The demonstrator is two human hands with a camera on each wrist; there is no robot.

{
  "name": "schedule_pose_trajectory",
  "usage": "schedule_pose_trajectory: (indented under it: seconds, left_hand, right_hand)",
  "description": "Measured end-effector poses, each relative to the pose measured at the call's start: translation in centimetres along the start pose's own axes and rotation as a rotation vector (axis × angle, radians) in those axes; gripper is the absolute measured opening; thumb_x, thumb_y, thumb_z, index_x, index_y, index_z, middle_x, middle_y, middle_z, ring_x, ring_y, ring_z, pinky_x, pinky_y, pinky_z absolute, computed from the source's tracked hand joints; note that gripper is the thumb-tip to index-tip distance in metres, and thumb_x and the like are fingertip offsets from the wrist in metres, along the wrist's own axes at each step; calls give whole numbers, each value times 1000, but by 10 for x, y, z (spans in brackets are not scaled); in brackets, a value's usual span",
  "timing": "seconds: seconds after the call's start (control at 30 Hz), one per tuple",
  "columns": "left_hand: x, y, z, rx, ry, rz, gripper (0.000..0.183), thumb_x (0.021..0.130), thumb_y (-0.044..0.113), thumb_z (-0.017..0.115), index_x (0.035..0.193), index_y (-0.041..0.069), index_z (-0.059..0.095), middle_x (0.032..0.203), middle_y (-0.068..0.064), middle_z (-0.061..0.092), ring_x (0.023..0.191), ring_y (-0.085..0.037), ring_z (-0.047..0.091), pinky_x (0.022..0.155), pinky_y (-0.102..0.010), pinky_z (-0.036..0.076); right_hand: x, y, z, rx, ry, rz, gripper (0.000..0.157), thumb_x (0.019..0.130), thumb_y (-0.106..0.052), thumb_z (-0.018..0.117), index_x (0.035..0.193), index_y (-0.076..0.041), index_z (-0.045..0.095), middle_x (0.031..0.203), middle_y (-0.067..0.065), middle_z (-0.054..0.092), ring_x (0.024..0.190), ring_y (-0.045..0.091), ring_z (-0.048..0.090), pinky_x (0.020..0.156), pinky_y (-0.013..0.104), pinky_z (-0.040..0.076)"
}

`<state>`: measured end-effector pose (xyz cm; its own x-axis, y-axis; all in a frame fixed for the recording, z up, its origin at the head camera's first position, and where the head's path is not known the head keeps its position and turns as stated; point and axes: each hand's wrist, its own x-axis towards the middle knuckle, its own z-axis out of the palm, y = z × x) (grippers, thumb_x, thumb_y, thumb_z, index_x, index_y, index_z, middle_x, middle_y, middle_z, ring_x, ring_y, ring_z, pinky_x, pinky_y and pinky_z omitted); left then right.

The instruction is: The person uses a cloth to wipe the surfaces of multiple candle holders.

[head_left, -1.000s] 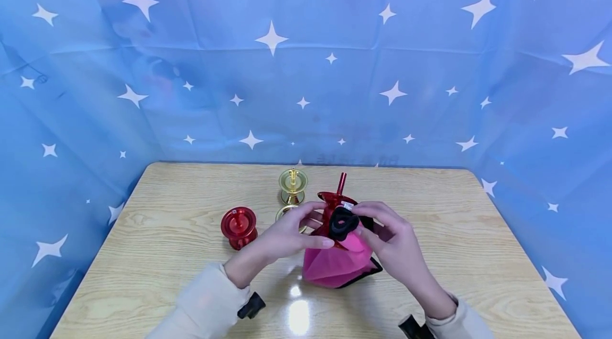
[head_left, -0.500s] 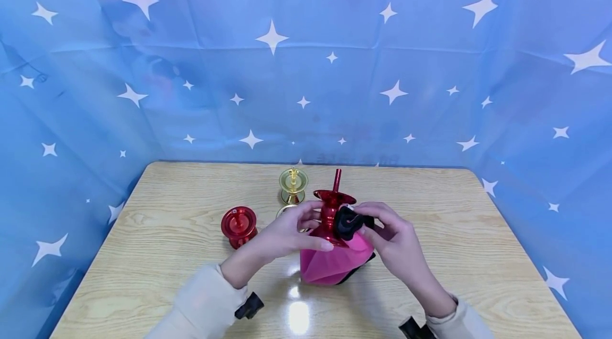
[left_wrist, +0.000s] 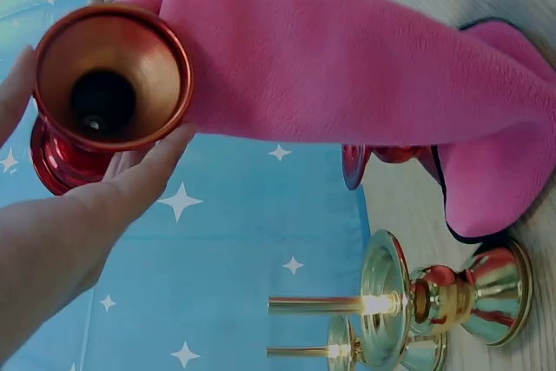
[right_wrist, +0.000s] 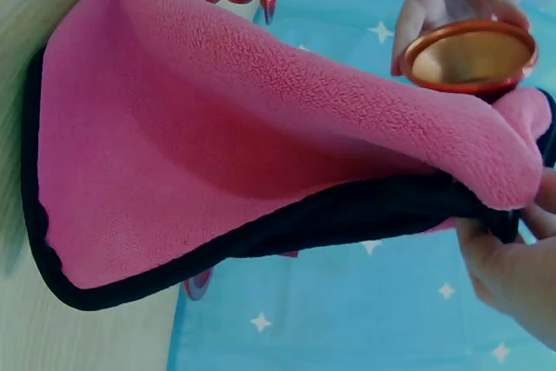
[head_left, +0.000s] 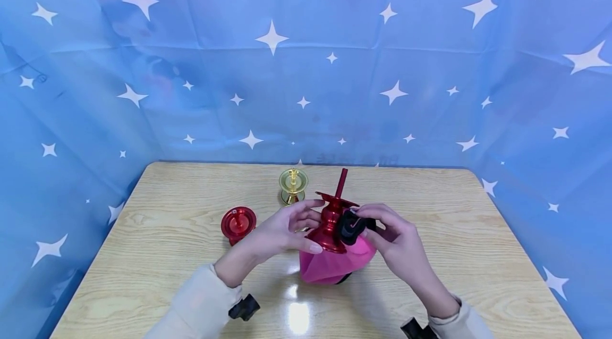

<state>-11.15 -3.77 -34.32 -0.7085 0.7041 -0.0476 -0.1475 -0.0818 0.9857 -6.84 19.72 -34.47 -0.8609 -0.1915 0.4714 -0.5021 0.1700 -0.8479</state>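
My left hand (head_left: 289, 228) holds a shiny red candle holder (head_left: 330, 222) by its flared base, thumb on the near side and fingers behind. The holder is tilted, its thin stem pointing up and slightly right. In the left wrist view, the hollow underside of its base (left_wrist: 113, 76) faces the camera. My right hand (head_left: 397, 240) pinches a bunched pink cloth (head_left: 330, 267) with black edging against the holder's middle. The rest of the cloth hangs toward the table, as the right wrist view (right_wrist: 191, 119) shows.
Another red candle holder (head_left: 238, 223) stands left on the wooden table (head_left: 158, 254). A gold one (head_left: 293, 184) is at the back. In the left wrist view, two gold holders (left_wrist: 382, 301) appear, and a red piece (left_wrist: 354, 162) shows behind the cloth.
The held candle holder has tilted, its stem swinging left, then back right. My left hand has shifted slightly left. My right hand keeps the bunched cloth against the holder.
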Motion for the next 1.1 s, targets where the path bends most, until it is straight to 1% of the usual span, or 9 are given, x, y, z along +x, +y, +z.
schedule_pose_trajectory:
  seconds: [0.1, 0.23, 0.4, 0.53, 0.67, 0.77, 0.83, 0.93, 1.1]
  left_hand:
    - [-1, 0, -1, -3, -17, -15, 91, 72, -9, 69, 145, 4, 15, 121, -15, 48, 115, -26, 46, 102, -40, 33]
    - [-1, 0, 0, 10, -33, -28, 99, 70, -15, 68, 147, 9, 8, 118, -16, 52, 113, -28, 49, 99, -37, 39]
    - [1, 2, 1, 50, -10, -65, 87, 80, 6, 69, 146, 10, 13, 125, -17, 51, 116, -28, 49, 94, -36, 43]
    - [3, 1, 3, 80, 41, -65, 70, 86, 20, 64, 143, 6, 25, 124, -14, 52, 114, -24, 51, 91, -34, 45]
    - [5, 0, 5, 62, 136, -70, 60, 84, 20, 67, 134, 1, 39, 118, -12, 57, 105, -21, 56, 87, -31, 48]
    - [4, -1, 4, 30, 188, -90, 62, 80, 18, 72, 131, -1, 42, 113, -11, 59, 102, -19, 57, 84, -30, 49]
    - [2, -3, 1, 4, 189, -92, 64, 78, 15, 73, 131, -2, 41, 112, -13, 60, 101, -21, 58, 83, -31, 50]
    - [-3, -7, -4, -4, 164, -91, 65, 77, 11, 73, 131, -3, 41, 111, -13, 60, 101, -22, 58, 84, -32, 50]
    - [-14, -24, -15, 65, 96, -92, 66, 72, 6, 76, 129, -3, 45, 111, -12, 59, 99, -23, 58, 85, -33, 49]
  right_hand:
    - [-2, 3, -1, -4, -12, 35, 27, 76, 20, 60, 100, 8, 62, 104, 14, 59, 99, 13, 57, 71, 23, 53]
    - [-3, 5, -1, -14, -25, 50, 26, 76, 19, 60, 99, 8, 62, 104, 12, 59, 98, 12, 56, 72, 23, 53]
    - [-4, 6, 1, -31, -15, 56, 25, 76, 18, 61, 96, 4, 63, 102, 14, 59, 96, 13, 57, 66, 22, 53]
    - [-6, 7, 4, -43, -25, 28, 25, 75, 18, 62, 95, 3, 64, 102, 15, 59, 93, 13, 58, 63, 22, 53]
    - [-7, 8, 5, -79, -56, -10, 26, 76, 17, 62, 96, 0, 64, 103, 14, 59, 89, 13, 59, 59, 22, 52]
    - [-8, 7, 4, -107, -76, -14, 27, 76, 16, 62, 97, -2, 65, 104, 13, 59, 87, 13, 58, 55, 22, 51]
    - [-8, 6, 1, -117, -83, -11, 28, 76, 16, 62, 98, -1, 65, 104, 13, 59, 87, 12, 58, 54, 22, 50]
    - [-8, 3, -7, -114, -93, -8, 30, 75, 18, 62, 100, 1, 64, 104, 15, 59, 90, 11, 58, 59, 21, 52]
    - [-10, -1, -29, -134, -104, 58, 31, 76, 19, 60, 101, 2, 64, 105, 14, 58, 97, 9, 57, 72, 23, 53]
